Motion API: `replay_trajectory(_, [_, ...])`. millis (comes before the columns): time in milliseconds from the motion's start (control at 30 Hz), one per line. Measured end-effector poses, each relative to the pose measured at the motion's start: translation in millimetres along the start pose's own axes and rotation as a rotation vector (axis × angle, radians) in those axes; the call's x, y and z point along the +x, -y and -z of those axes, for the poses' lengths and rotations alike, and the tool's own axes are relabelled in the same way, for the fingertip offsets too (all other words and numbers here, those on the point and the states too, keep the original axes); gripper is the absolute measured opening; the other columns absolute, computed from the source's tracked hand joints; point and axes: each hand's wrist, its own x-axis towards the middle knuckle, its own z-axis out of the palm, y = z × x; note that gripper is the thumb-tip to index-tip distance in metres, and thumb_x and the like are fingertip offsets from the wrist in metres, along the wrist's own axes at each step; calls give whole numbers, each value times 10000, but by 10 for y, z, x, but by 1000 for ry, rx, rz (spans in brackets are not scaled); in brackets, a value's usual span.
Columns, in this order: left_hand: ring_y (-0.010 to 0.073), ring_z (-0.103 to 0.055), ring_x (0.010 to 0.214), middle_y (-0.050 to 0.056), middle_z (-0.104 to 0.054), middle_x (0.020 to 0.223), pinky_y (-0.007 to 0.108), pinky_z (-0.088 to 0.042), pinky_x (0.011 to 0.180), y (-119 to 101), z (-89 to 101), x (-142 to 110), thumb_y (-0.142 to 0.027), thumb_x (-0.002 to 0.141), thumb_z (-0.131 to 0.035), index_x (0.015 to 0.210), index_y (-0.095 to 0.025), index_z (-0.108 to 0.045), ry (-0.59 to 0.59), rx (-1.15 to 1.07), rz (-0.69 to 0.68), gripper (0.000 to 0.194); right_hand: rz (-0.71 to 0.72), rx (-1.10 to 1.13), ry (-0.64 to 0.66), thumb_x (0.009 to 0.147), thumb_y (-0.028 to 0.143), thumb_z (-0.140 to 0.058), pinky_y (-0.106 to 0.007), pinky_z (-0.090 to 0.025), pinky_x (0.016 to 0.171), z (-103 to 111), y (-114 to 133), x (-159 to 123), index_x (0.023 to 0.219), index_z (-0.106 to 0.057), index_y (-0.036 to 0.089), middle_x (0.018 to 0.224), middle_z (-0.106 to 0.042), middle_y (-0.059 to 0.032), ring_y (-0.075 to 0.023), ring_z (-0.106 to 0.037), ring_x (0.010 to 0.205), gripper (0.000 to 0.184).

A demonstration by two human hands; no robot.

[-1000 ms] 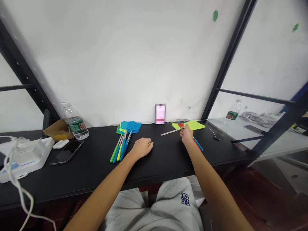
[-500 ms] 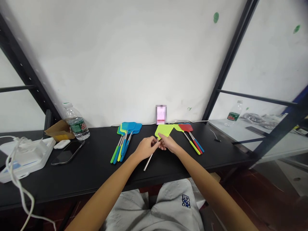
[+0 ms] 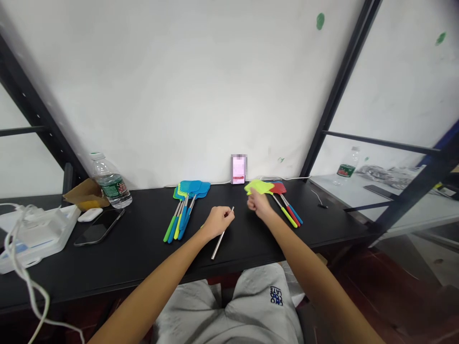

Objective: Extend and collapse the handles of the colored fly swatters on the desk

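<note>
While grey shorts (image 3: pixel 233 306) fill the near edge, dark blue block lettering shows on one leg, too small to read surely. White cables (image 3: pixel 27 272) hang at the left, running up to a white box (image 3: pixel 39 239).

Over the black tabletop (image 3: pixel 150 258), the left hand (image 3: pixel 217 222) curls round a silver rod (image 3: pixel 218 246), fingers closed in on it. The rod slants, its near end toward the person and a little left, its far end poking up past the knuckles. A scrap of yellow-green shows beside the wrist.

The right hand (image 3: pixel 257 203) is bunched at the base of a yellow-green head (image 3: pixel 258 186), thumb pressed on it, the other fingers folded under. That head lies broad side away from the person, in front of the right swatters (image 3: pixel 291 216), whose yellow, red and blue handles slant near and right. The left swatters (image 3: pixel 182 215) have green, blue and yellow handles pointing near and slightly left.

Farther left are a dark phone (image 3: pixel 100 228), a white case (image 3: pixel 90 215), an open carton (image 3: pixel 86 193) and a bottle (image 3: pixel 113 184) with a green label and red marks. An upright lit phone (image 3: pixel 238 169), its screen blurred, stands by the wall (image 3: pixel 201 86).
</note>
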Motion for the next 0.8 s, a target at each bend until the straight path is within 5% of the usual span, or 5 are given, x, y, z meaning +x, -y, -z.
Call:
replay_trajectory(67, [90, -418, 528, -41, -445, 510, 246, -259, 555, 15, 32, -9, -323, 842, -464, 536, -177, -444, -57, -5, 44, 340, -7, -11, -259, 824, 389, -602, -163, -137, 323, 201, 66, 113, 677, -288, 237, 428, -250, 124, -43, -254, 331, 378])
replay_trajectory(133, [100, -433, 527, -35, -458, 513, 252, -265, 557, 32, 59, 3, -344, 858, -450, 543, -186, -440, -140, 16, 92, 353, 18, -140, -348, 786, 326, -642, -168, -153, 315, 360, 97, 175, 690, -357, 226, 414, -309, 113, -50, -291, 320, 317])
replay_trajectory(367, [134, -536, 551, -20, -559, 526, 256, -338, 597, 61, 77, 36, -426, 908, -421, 607, -212, -420, -171, -2, 134, 370, -6, -632, 88, 745, 377, -692, -213, -225, 334, 378, 3, 134, 555, -471, 199, 401, -495, 0, -111, -456, 338, 341])
replay_trajectory(600, [127, -507, 533, -35, -551, 556, 251, -314, 549, 80, 52, 27, -447, 858, -517, 675, -217, -433, -140, 38, 106, 306, 423, -797, -182, 810, 410, -634, -232, -205, 400, 274, -13, 68, 458, -331, 223, 377, -325, 50, -83, -330, 386, 500])
replay_trajectory(800, [97, -463, 530, -55, -539, 579, 238, -313, 547, -6, 23, -6, -377, 812, -578, 706, -204, -457, -47, 6, -41, 236, 190, -590, 475, 881, 636, -458, -213, -282, 373, -84, -134, -169, 619, -517, 189, 430, -437, 40, -88, -390, 356, 521])
